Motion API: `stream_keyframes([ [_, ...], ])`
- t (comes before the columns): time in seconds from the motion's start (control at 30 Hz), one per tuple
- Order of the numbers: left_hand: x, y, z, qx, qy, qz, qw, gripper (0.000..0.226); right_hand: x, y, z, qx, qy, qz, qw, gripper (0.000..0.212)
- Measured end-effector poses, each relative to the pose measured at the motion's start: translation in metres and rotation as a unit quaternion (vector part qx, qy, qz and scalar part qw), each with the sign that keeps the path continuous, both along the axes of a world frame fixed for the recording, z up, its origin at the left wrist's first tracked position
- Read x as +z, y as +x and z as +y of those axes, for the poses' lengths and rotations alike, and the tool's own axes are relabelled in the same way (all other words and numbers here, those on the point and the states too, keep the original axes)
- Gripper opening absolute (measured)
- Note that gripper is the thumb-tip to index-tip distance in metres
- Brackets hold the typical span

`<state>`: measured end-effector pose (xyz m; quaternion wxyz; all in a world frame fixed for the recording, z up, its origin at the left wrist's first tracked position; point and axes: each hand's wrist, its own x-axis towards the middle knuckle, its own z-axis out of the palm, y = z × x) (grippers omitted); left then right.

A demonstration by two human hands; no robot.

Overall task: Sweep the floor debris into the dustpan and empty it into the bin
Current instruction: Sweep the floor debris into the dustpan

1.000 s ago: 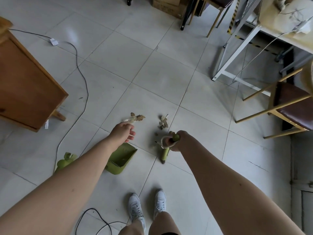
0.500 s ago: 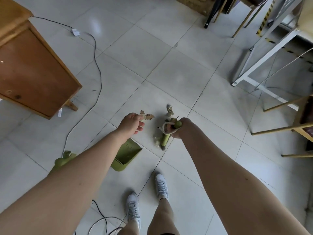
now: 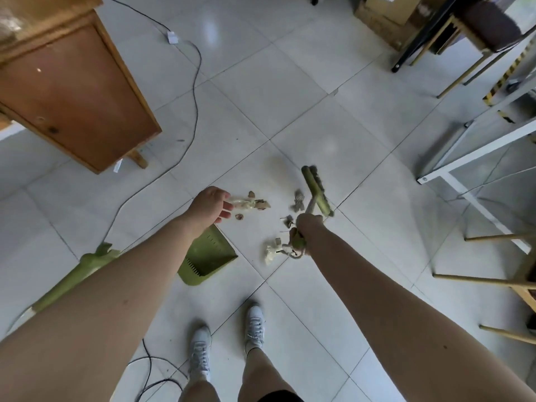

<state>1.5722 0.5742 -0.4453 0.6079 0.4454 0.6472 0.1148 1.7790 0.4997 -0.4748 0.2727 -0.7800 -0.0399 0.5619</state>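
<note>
A green dustpan (image 3: 208, 256) lies on the tiled floor under my left forearm, its long green handle (image 3: 78, 271) running off to the lower left. My left hand (image 3: 210, 206) hovers above and beyond the pan with loosely spread fingers, holding nothing. My right hand (image 3: 304, 227) grips the short handle of a green broom, whose head (image 3: 316, 190) is on the far side of the debris. Scraps of cardboard and paper (image 3: 255, 203) lie between my hands; more pieces (image 3: 298, 198) are by the broom head and a crumpled paper scrap (image 3: 272, 253) is near my right wrist.
A wooden cabinet (image 3: 75, 91) stands at the left, with a black cable (image 3: 194, 105) trailing past it across the floor. A white table frame (image 3: 478, 149) and wooden chair legs (image 3: 478, 280) crowd the right. Cardboard boxes (image 3: 383, 13) sit at the back. My white shoes (image 3: 255, 323) are below.
The broom head has swung out from under my right hand to the far side of the debris. More scraps now show near my right wrist. My left hand stays over the dustpan.
</note>
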Motion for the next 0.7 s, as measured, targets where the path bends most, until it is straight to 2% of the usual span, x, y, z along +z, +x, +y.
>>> stream_keyframes([
  [0.07,-0.005,-0.01,0.0,0.035,-0.008,-0.002,0.999,0.023,-0.012,0.001,0.004,0.111,-0.011,-0.091,0.99,0.044],
  [0.13,-0.01,-0.018,-0.001,0.062,-0.019,-0.005,0.998,0.024,-0.024,0.007,0.005,0.206,-0.031,-0.144,0.967,0.032],
  [0.23,-0.017,-0.03,-0.005,0.078,-0.027,-0.003,0.997,0.023,-0.044,0.015,0.011,0.318,-0.038,-0.157,0.934,0.024],
  [0.37,-0.027,-0.043,-0.011,0.11,-0.03,-0.005,0.993,0.019,-0.063,0.0,0.02,0.449,-0.026,-0.177,0.875,0.03],
  [0.5,-0.031,-0.048,-0.014,0.136,-0.01,-0.008,0.991,0.019,-0.082,-0.028,0.007,0.486,-0.106,-0.133,0.857,0.035],
  [0.7,-0.027,-0.037,-0.018,0.139,-0.021,-0.002,0.99,0.023,-0.073,0.005,-0.033,0.508,-0.126,-0.16,0.837,0.047],
])
